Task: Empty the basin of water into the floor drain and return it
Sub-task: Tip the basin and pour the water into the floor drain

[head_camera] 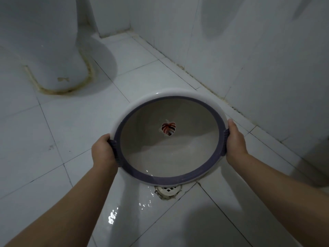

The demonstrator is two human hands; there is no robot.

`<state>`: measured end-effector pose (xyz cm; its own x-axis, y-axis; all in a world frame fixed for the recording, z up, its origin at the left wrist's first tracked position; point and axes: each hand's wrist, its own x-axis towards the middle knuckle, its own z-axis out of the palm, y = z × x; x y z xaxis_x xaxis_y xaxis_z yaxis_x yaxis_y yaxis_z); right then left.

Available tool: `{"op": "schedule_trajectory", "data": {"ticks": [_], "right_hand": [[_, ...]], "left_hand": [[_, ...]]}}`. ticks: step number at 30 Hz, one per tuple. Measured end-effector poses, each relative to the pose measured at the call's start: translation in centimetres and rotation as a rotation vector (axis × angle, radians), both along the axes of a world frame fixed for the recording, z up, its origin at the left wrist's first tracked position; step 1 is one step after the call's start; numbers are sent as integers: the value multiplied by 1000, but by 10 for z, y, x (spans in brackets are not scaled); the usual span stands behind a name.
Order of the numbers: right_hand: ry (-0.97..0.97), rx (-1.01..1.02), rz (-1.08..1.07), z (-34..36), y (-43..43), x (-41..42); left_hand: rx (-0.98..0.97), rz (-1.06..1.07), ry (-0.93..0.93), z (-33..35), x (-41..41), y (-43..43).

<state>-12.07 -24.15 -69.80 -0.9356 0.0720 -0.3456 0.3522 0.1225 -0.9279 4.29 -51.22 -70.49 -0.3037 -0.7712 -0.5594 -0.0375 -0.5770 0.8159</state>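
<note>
Wet floor tiles [124,211] shine by the drain [168,190]; both hands, left [104,150] and right [235,141], clamped on the basin [169,148] rim, should tip slowly, lip over the grate.

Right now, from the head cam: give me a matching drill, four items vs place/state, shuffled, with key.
Column 1
1. basin
2. floor drain
3. left hand
4. toilet base

Column 2
A. far left on the floor, stained seam around it
B. tilted toward the person, held by both hands
C. on a dark side handle
D. just below the basin's near rim, wet tiles beside it

Pairs: 1-B, 2-D, 3-C, 4-A
</note>
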Motion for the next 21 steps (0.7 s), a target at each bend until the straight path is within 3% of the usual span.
{"op": "schedule_trajectory", "data": {"ticks": [8, 21], "right_hand": [[17, -36, -29, 5, -1, 4], [43, -69, -61, 8, 0, 7]], "left_hand": [[15, 31, 87, -2, 3, 1], [-31, 16, -26, 9, 6, 3]]}}
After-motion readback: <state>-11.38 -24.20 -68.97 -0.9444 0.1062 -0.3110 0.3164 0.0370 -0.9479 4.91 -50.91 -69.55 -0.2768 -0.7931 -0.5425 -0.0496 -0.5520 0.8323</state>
